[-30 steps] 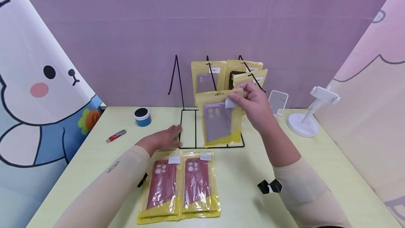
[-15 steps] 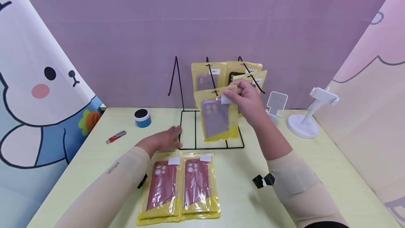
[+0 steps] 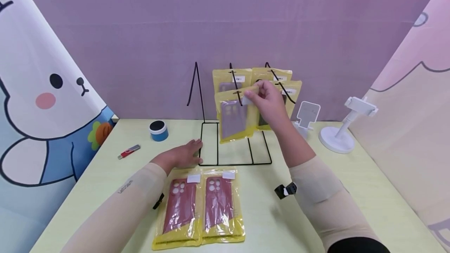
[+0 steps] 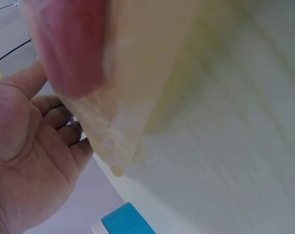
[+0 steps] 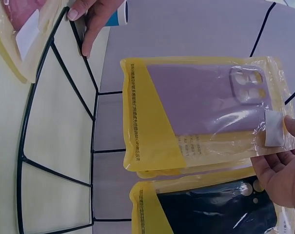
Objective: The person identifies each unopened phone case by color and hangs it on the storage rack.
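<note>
My right hand [image 3: 270, 102] pinches the top right corner of a yellow-edged clear packet holding a purple phone case [image 5: 206, 100], by its white label. The packet's top is at the middle hook of a black wire display rack [image 3: 217, 143], and the hook's tip shows in front of it. My left hand [image 3: 181, 154] rests at the left edge of the rack's base, fingers extended against the wire. Behind hang another purple-case packet [image 3: 222, 74] and, to the right, packets with dark cases [image 5: 215, 209].
Two packets with red phone cases [image 3: 180, 206] lie side by side in front of the rack. To the left are a blue jar [image 3: 159, 131] and a red USB stick [image 3: 129, 151]. White phone stands [image 3: 336, 139] stand at the right.
My right hand has moved the purple-case packet back and up onto the middle hook's tip. The front dark-case packet on the right has shifted slightly. My left hand has stayed put.
</note>
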A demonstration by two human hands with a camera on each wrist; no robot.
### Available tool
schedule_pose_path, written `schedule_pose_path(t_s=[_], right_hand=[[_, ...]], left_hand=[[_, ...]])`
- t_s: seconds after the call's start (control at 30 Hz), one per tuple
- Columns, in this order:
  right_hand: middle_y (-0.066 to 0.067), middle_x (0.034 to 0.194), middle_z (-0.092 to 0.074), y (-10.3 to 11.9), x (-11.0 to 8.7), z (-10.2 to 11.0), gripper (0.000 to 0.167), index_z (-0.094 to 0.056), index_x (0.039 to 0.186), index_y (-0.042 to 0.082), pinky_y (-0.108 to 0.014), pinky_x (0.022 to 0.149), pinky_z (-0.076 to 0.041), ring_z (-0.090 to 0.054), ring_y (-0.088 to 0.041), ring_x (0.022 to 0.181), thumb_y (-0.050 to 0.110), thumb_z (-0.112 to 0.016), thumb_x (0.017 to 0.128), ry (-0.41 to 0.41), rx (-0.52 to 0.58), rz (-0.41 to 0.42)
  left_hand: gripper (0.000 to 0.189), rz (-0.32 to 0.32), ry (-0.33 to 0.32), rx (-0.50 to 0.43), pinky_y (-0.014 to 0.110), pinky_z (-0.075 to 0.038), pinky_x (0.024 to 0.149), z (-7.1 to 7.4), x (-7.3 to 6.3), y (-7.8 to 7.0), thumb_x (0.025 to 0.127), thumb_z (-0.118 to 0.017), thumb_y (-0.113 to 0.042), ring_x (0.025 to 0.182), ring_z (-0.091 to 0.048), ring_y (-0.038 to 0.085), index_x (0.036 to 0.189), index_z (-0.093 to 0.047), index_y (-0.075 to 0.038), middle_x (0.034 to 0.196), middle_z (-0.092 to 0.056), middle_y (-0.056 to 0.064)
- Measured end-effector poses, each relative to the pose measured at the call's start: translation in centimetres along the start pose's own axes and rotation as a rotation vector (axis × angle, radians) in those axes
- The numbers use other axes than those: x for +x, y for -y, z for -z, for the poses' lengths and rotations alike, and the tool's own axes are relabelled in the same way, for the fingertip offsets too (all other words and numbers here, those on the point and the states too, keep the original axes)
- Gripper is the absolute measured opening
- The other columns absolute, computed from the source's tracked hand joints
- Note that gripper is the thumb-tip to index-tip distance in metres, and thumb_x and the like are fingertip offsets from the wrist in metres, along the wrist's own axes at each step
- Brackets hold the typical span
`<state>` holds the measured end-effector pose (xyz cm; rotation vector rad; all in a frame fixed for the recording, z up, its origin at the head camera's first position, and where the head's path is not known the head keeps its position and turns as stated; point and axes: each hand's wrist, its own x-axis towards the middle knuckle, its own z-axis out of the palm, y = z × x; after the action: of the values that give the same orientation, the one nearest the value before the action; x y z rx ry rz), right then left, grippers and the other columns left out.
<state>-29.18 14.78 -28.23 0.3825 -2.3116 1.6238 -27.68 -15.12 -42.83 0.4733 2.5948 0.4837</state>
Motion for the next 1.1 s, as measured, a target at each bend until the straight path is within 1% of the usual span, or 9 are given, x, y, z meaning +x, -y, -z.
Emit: schedule_pose_path(t_s=[0.1, 0.2, 0.33, 0.57, 0.7, 0.8, 0.9, 1.0, 1.1], right_hand=[[0.0, 0.083, -0.057, 0.0, 0.6, -0.2, 0.041, -0.058, 0.106, 0.011, -0.026, 0.06, -0.044, -0.047, -0.016, 0.072, 0.044, -0.072, 0.087, -0.01, -0.033, -0.016], [0.0, 0.084, -0.058, 0.1, 1.1, -0.3, 0.04, -0.057, 0.106, 0.012, -0.027, 0.062, -0.043, -0.047, -0.016, 0.073, 0.044, -0.071, 0.088, -0.013, -0.036, -0.026], [-0.002, 0.083, -0.053, 0.1, 1.7, -0.4, 0.038, -0.055, 0.105, 0.013, -0.029, 0.061, -0.041, -0.044, -0.018, 0.072, 0.044, -0.07, 0.088, -0.016, -0.038, -0.044], [-0.001, 0.089, -0.056, -0.2, 2.7, -0.8, 0.04, -0.053, 0.106, 0.016, -0.029, 0.061, -0.042, -0.045, -0.018, 0.073, 0.048, -0.069, 0.088, -0.029, -0.049, -0.085], [-0.001, 0.095, -0.058, -0.3, 3.1, -0.9, 0.039, -0.052, 0.107, 0.016, -0.029, 0.064, -0.045, -0.048, -0.018, 0.077, 0.047, -0.068, 0.089, -0.029, -0.047, -0.103], [0.0, 0.098, -0.059, -0.4, 3.3, -1.0, 0.039, -0.053, 0.109, 0.016, -0.029, 0.066, -0.046, -0.05, -0.017, 0.08, 0.046, -0.068, 0.09, -0.029, -0.048, -0.102], [0.0, 0.096, -0.059, -0.5, 3.3, -0.9, 0.041, -0.053, 0.11, 0.016, -0.029, 0.066, -0.045, -0.049, -0.017, 0.08, 0.048, -0.068, 0.089, -0.035, -0.057, -0.093], [-0.001, 0.102, -0.061, -0.7, 3.1, -0.8, 0.046, -0.054, 0.118, 0.016, -0.031, 0.073, -0.049, -0.053, -0.017, 0.087, 0.049, -0.068, 0.088, -0.031, -0.054, -0.084], [-0.002, 0.115, -0.063, -1.0, 2.8, -0.4, 0.055, -0.053, 0.129, 0.017, -0.033, 0.087, -0.052, -0.058, -0.016, 0.102, 0.05, -0.068, 0.087, -0.011, -0.038, -0.093]], left_hand=[[0.08, -0.003, 0.003, -0.004, 0.054, -0.02, 0.12, 0.0, 0.0, 0.0, 0.099, -0.054, -0.045, 0.152, -0.006, 0.033, 0.159, -0.009, -0.019, 0.166, -0.001, 0.012], [0.08, -0.002, 0.004, 0.002, 0.054, -0.02, 0.12, 0.0, 0.1, 0.1, 0.099, -0.054, -0.045, 0.152, -0.006, 0.032, 0.159, -0.009, -0.019, 0.166, -0.001, 0.012], [0.08, 0.002, 0.007, 0.01, 0.053, -0.021, 0.12, 0.0, 0.2, 0.1, 0.099, -0.053, -0.046, 0.152, -0.006, 0.032, 0.16, -0.008, -0.019, 0.166, 0.0, 0.011], [0.08, 0.019, 0.009, -0.007, 0.054, -0.021, 0.12, 0.0, 0.3, 0.0, 0.098, -0.054, -0.045, 0.152, -0.006, 0.033, 0.16, -0.009, -0.021, 0.166, -0.001, 0.011], [0.081, 0.026, 0.01, -0.005, 0.054, -0.021, 0.12, -0.1, 0.4, 0.0, 0.098, -0.055, -0.046, 0.152, -0.007, 0.033, 0.16, -0.009, -0.022, 0.166, -0.002, 0.011], [0.08, 0.026, 0.009, -0.004, 0.054, -0.021, 0.12, -0.1, 0.3, 0.1, 0.098, -0.055, -0.045, 0.152, -0.007, 0.033, 0.159, -0.01, -0.021, 0.166, -0.002, 0.011], [0.08, 0.025, 0.007, -0.007, 0.054, -0.021, 0.12, -0.1, 0.3, 0.0, 0.098, -0.056, -0.045, 0.152, -0.007, 0.033, 0.159, -0.01, -0.021, 0.166, -0.002, 0.011], [0.08, 0.031, 0.009, -0.009, 0.054, -0.021, 0.12, -0.2, 0.3, -0.1, 0.098, -0.055, -0.045, 0.152, -0.007, 0.032, 0.159, -0.01, -0.022, 0.166, -0.002, 0.01], [0.08, 0.035, 0.012, -0.009, 0.055, -0.021, 0.119, -0.2, 0.4, -0.1, 0.098, -0.055, -0.046, 0.152, -0.006, 0.033, 0.159, -0.009, -0.022, 0.166, -0.001, 0.01]])
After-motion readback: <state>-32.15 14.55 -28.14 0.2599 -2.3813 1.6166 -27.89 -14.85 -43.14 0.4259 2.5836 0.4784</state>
